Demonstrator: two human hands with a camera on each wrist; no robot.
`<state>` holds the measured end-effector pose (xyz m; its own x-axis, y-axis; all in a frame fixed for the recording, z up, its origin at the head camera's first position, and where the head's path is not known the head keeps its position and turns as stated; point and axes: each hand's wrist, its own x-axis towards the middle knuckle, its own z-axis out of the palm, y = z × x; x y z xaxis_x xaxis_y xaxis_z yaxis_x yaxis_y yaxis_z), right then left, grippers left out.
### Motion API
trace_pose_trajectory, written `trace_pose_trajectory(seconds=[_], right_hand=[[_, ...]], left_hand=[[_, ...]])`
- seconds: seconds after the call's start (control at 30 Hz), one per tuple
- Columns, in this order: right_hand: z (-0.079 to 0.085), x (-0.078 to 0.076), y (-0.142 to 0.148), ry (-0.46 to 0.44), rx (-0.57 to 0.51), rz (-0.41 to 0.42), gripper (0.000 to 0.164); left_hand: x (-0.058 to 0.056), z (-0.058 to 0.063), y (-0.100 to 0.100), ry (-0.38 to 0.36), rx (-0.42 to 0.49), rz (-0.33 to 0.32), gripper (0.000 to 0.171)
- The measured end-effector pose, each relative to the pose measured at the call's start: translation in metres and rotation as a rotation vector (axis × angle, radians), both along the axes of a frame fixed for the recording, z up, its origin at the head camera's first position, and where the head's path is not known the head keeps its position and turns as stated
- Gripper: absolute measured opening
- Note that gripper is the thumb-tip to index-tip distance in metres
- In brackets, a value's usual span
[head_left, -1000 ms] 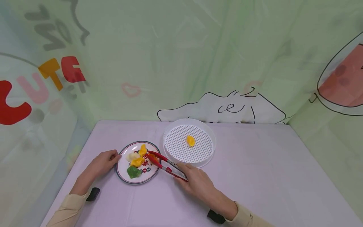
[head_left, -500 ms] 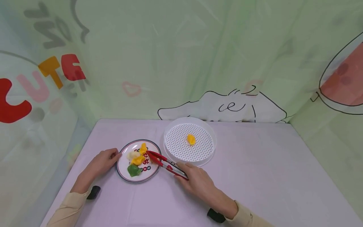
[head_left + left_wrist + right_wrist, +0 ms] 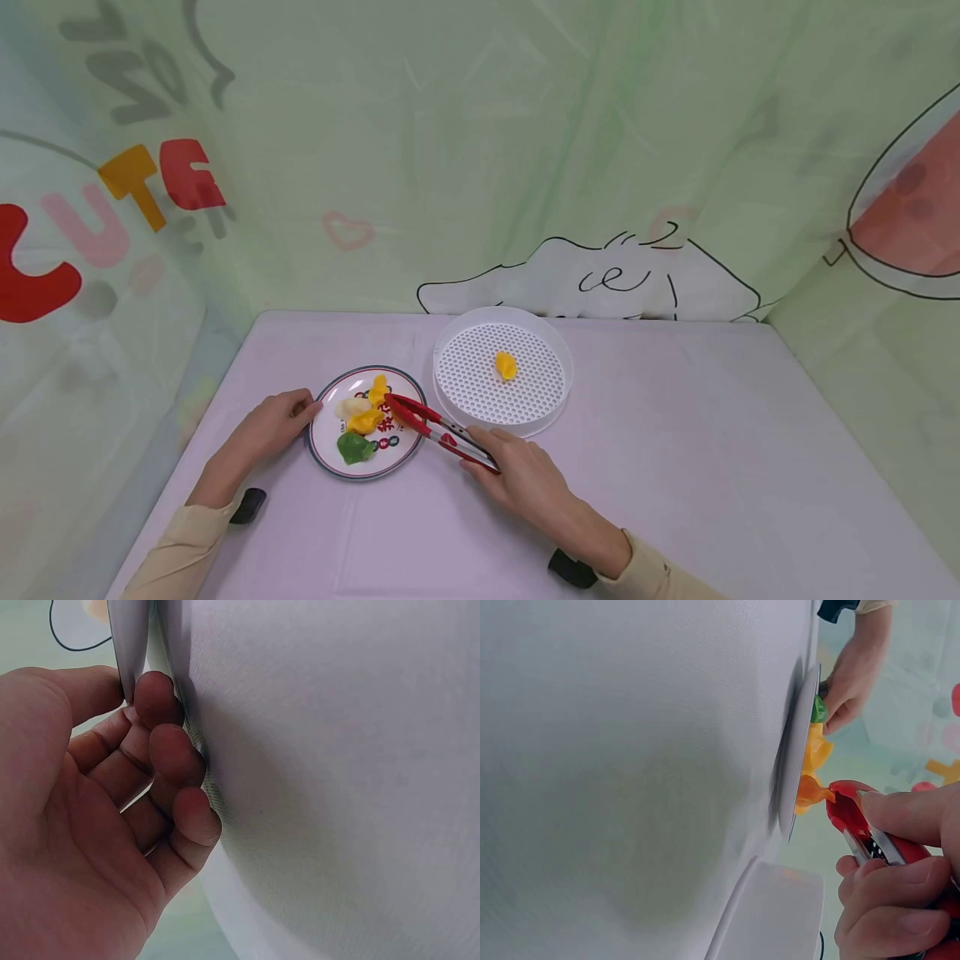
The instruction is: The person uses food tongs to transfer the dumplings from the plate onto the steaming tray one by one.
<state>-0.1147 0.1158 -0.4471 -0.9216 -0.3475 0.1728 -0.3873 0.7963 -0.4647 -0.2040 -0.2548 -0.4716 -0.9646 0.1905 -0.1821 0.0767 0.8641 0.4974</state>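
Note:
My left hand pinches the left rim of a round white plate, thumb above and fingertips tucked below. On the plate lie toy-like dumplings: a white one, a green one and yellow ones. With my right hand I grip red-tipped metal tongs, reaching over the plate's right side. Their red tips come together right at the pointed end of an orange-yellow dumpling, seen in the right wrist view. From the head, the tongs mostly cover that dumpling.
Right behind the plate stands a round white steamer tray with a holed base and raised rim. One yellow dumpling sits on it. Printed cloth walls enclose the pale table at the back and sides.
The tongs' arms have drawn closer together over the plate's right side. My left hand stays at the plate's rim, and the dumplings lie as before. The head view has shifted slightly.

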Motion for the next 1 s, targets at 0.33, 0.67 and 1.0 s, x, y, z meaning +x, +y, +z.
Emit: trace_pose_trajectory(seconds=[0.33,0.67,1.0], right_hand=[[0.006,0.001,0.001,-0.008,-0.018,-0.019,0.043],[0.014,0.001,0.004,0.009,-0.028,-0.042,0.044],[0.032,-0.004,0.016,0.023,-0.045,-0.102,0.048]], left_hand=[[0.002,0.004,0.003,-0.017,0.001,0.016,0.019],[0.0,0.001,0.001,-0.011,-0.001,0.006,0.021],[-0.001,-0.003,0.0,-0.011,0.003,0.01,0.02]])
